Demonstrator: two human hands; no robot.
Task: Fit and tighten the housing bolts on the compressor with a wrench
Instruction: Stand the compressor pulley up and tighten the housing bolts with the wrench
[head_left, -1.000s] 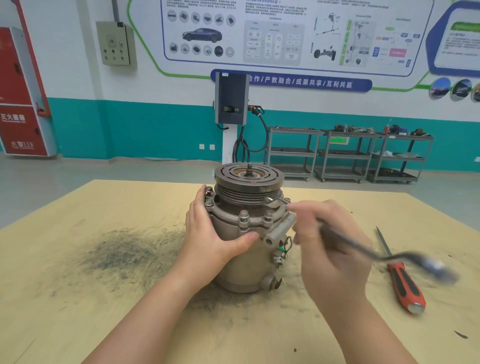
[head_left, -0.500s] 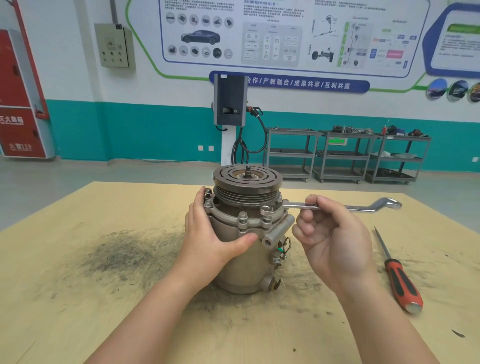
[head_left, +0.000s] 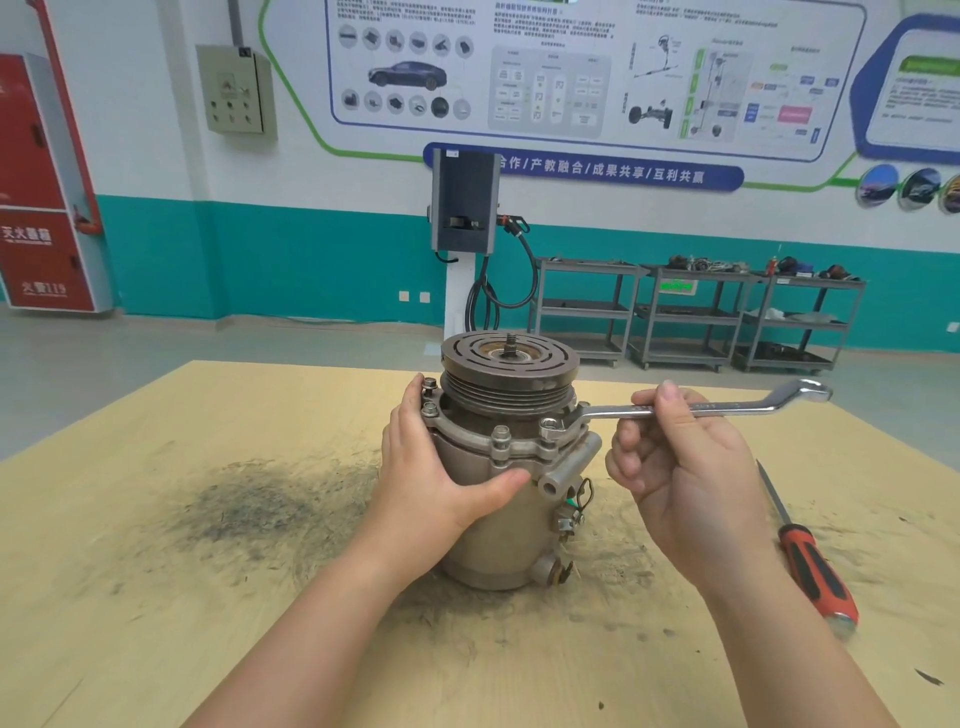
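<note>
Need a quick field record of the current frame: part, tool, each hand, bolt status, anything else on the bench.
part: compressor, upright on the wooden table, pulley end up
tool: wrench, one end set at a flange bolt on the right side, handle pointing right
left hand: grips the compressor body, thumb across the front
right hand: holds the wrench shaft mid-length
bolts: several seated in the flange, including front bolt; tightness not visible
other: red-handled screwdriver lying on the table, right of the hands

Left hand (head_left: 434, 480) cupped, thumb stretched toward right hand (head_left: 685, 467), forearm bare. Right hand raised, fingers curled, thumb and forefinger pinching above palm, wrist bent back.
</note>
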